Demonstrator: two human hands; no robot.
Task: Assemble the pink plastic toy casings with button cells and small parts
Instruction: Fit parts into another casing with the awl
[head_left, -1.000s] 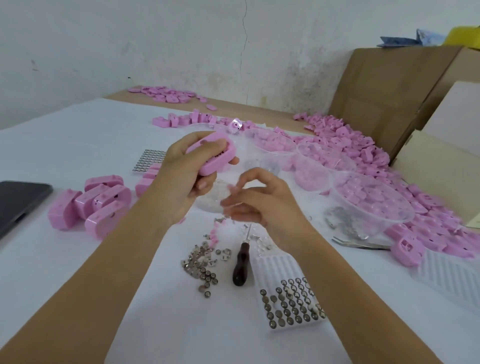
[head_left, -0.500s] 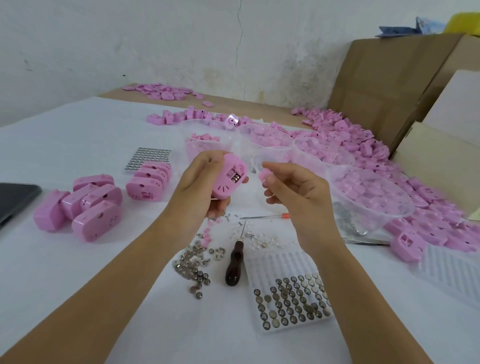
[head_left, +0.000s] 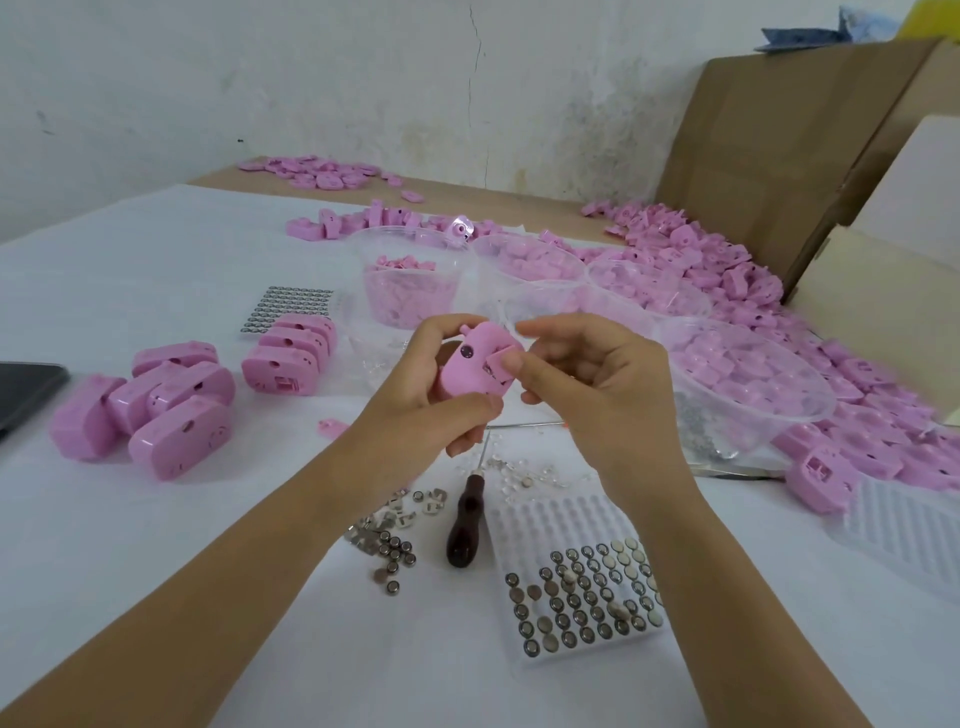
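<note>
White desk (head_left: 156, 519) spreads under us. Above its middle our left hand (head_left: 436, 384) curls its fingers round the pink casing (head_left: 470, 371), and our right hand (head_left: 597, 384) pinches a small pink cover (head_left: 498, 358) against it. We judge this the cover-fitting step. Next it needs aligning and pressing flush.

Left hand (head_left: 415, 397) grips a pink casing (head_left: 467, 374); right hand (head_left: 597, 387) pinches its edge.

A pink plastic oval casing (head_left: 470, 371) is gripped by the curled left hand (head_left: 423, 387) and pinched at its edge by the right hand (head_left: 597, 387).
</note>
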